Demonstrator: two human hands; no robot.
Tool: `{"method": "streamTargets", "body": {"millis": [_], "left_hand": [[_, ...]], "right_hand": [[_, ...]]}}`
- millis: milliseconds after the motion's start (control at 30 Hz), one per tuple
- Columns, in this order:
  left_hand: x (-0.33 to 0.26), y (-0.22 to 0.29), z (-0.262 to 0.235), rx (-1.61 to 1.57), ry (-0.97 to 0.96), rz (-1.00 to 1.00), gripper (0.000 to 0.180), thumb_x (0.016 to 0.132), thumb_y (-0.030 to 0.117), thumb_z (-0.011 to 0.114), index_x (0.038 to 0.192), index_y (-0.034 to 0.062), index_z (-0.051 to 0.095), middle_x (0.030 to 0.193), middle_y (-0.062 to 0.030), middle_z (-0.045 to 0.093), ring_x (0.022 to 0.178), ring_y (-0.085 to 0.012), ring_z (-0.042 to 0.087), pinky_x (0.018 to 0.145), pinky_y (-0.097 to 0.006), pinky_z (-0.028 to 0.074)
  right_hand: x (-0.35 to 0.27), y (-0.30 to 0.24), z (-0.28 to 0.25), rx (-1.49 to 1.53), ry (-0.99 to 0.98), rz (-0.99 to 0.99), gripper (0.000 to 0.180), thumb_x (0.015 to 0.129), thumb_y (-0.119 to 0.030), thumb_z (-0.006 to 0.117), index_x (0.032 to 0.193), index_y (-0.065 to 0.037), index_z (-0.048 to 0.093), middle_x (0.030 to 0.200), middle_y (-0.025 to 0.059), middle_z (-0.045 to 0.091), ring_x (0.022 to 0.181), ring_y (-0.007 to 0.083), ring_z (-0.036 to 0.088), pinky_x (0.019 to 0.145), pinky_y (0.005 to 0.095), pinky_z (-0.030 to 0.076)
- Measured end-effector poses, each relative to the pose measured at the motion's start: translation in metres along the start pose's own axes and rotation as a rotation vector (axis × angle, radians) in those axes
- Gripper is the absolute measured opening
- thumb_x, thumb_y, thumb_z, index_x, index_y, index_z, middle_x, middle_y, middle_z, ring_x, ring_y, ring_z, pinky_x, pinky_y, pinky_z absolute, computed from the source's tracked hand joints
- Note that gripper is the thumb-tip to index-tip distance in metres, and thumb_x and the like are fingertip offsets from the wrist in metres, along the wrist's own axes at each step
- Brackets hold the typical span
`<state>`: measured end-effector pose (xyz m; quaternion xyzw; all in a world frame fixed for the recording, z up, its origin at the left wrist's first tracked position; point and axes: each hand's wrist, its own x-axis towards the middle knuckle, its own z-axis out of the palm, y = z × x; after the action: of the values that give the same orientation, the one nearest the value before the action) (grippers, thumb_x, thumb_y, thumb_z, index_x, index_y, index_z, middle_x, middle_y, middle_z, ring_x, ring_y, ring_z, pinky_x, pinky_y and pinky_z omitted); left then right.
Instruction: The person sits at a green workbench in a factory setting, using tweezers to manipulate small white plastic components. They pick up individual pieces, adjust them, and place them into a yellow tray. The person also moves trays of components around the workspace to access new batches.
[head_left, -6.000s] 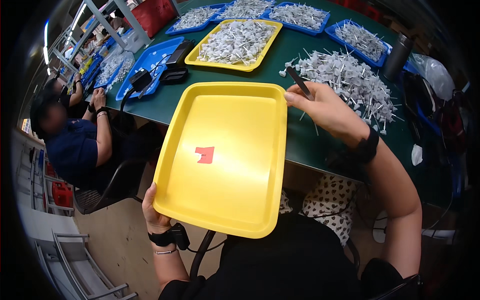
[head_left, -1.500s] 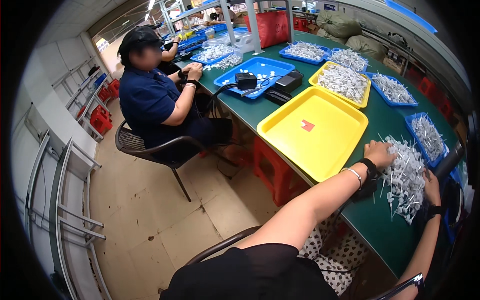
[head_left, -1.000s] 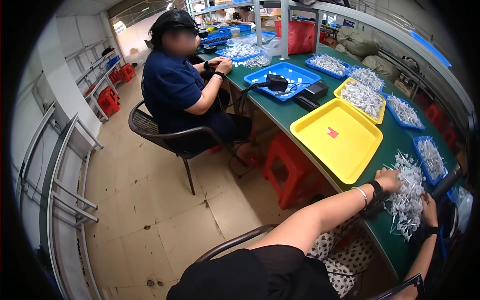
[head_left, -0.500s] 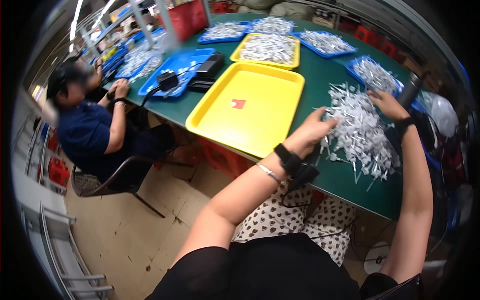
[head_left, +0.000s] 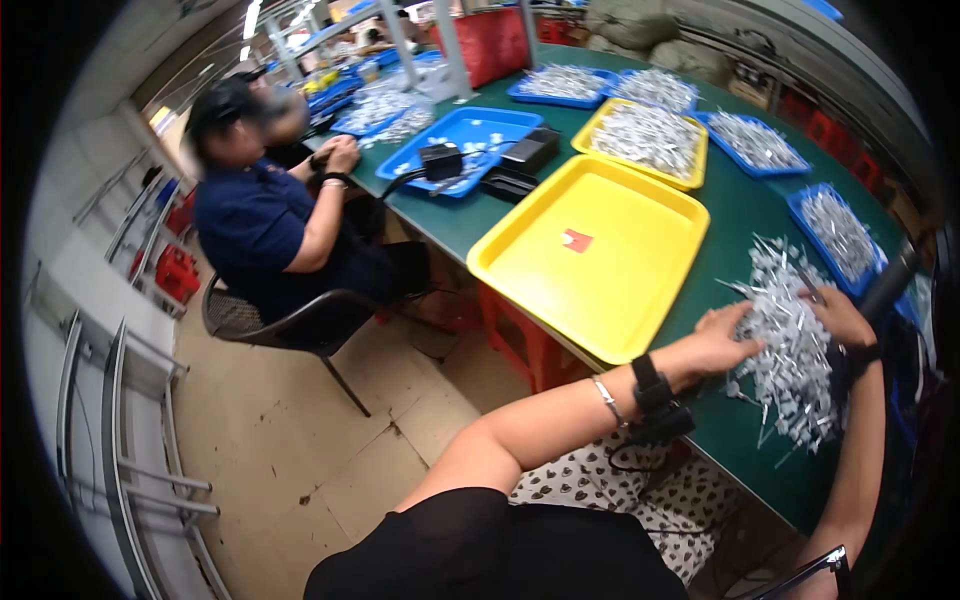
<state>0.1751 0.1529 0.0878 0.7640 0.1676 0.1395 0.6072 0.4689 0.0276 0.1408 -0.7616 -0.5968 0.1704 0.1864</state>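
Note:
A loose heap of small white plastic pieces with thin metallic stems (head_left: 790,375) lies on the green table. At its left edge is my left hand (head_left: 728,338), with thumb and fingers apart and touching the pieces. On the heap's right side my right hand (head_left: 842,318) is bent inward. A thin greyish thing shows at its fingertips, too small to name. Left of the heap stands a large yellow tray (head_left: 620,270), holding only a small red-and-white paper (head_left: 576,240).
A yellow tray (head_left: 688,182) and blue trays (head_left: 806,166) heaped with similar pieces stand farther back. Black devices (head_left: 530,150) sit near a blue tray (head_left: 515,118). A seated co-worker (head_left: 260,215) is at the left. A dark cylinder (head_left: 890,280) stands beside my right hand.
The view has swung left, so the table and trays appear farther right. Both my hands are still at the heap, with the left fingers spread along its edge.

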Motion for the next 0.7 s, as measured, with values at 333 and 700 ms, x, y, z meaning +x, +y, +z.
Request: {"method": "streamTargets", "body": {"millis": [333,700], "left_hand": [[0.004,-0.018,0.011,0.015,0.119,0.197,0.081,0.08,0.038,0.071,0.143,-0.0015,0.04,0.147,-0.0269,0.039,0.139,-0.0414,0.034,0.117,-0.043,0.025],[-0.026,-0.025,0.033,0.027,0.157,0.303,0.076,0.081,0.029,0.071,0.142,-0.004,0.039,0.152,-0.0291,0.028,0.141,-0.0452,0.026,0.118,-0.046,0.024]], "right_hand": [[-0.015,0.015,-0.01,0.101,0.094,0.133,0.036,0.097,-0.012,0.055,0.129,0.004,0.056,0.117,0.0092,0.065,0.108,0.0162,0.058,0.097,0.0292,0.043],[-0.088,0.038,-0.1,-0.086,0.915,0.007,0.045,0.103,-0.039,0.05,0.126,-0.002,0.061,0.107,0.0076,0.065,0.073,0.0095,0.054,0.065,0.0225,0.043]]}}
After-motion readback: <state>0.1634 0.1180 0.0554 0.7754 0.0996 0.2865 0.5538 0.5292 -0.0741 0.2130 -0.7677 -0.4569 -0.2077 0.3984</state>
